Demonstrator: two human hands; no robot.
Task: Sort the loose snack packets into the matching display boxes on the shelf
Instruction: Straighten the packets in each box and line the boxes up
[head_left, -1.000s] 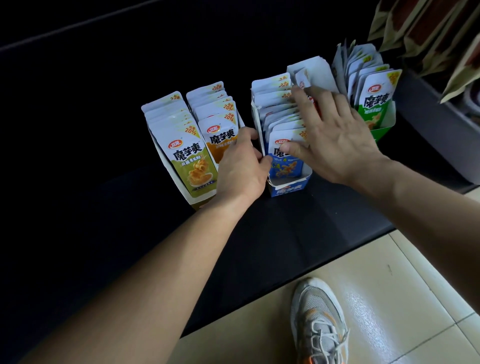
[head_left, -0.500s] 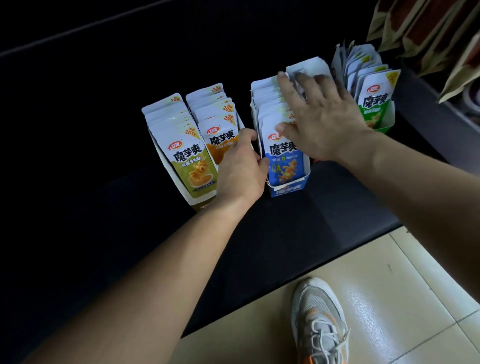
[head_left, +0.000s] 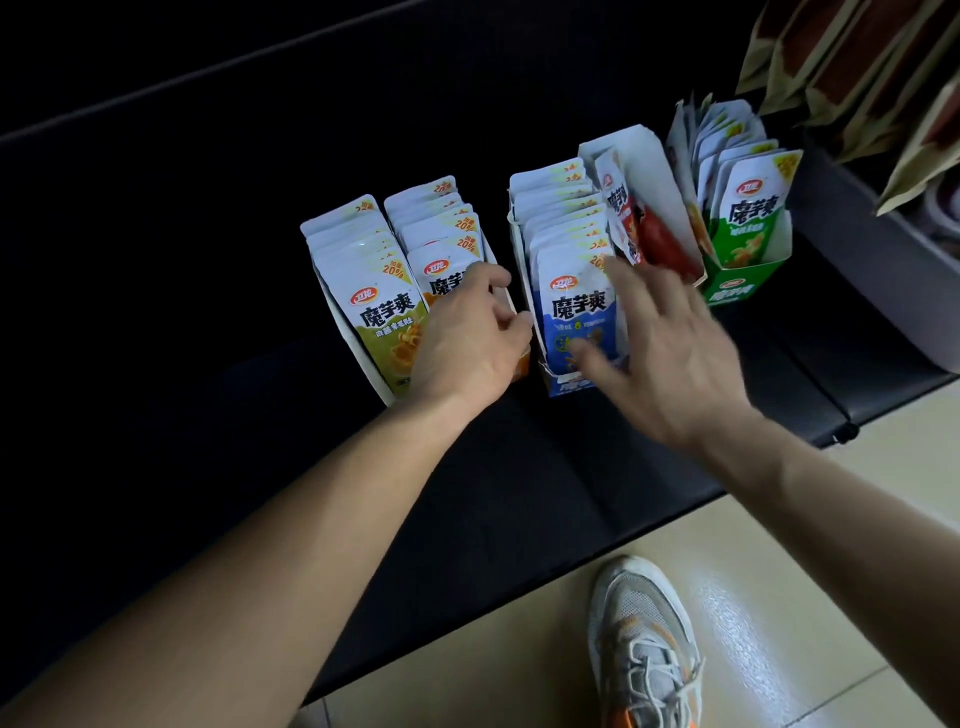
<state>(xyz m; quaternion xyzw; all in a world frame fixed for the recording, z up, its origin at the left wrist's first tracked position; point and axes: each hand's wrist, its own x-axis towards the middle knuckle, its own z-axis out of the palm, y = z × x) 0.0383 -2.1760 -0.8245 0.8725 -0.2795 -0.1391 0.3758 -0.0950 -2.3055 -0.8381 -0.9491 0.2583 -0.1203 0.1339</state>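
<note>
My right hand (head_left: 675, 358) has just come off the blue packets (head_left: 576, 306). Half a second ago it lay flat over their tops, pushing the row back; now it hangs in front of the row, blurred, with fingers spread and straight and nothing in them. With it out of the way I can see the row standing fairly upright and packed close inside the blue box (head_left: 569, 385), so I judge that stack is squared off.

My left hand (head_left: 467, 338) has hardly moved. It sits in the gap between the orange packets (head_left: 441, 234) and the blue box, fingers curled in against the box's left wall. I cannot tell whether it pinches that wall or only braces it.

The lift also uncovers the white box (head_left: 660, 171) just right of the blue one. It holds only a few red packets (head_left: 626, 218), leaning loosely. The green box (head_left: 737, 288) beyond looks full. I see no loose packets on the shelf (head_left: 519, 493), so the red ones are probably my next concern.
</note>
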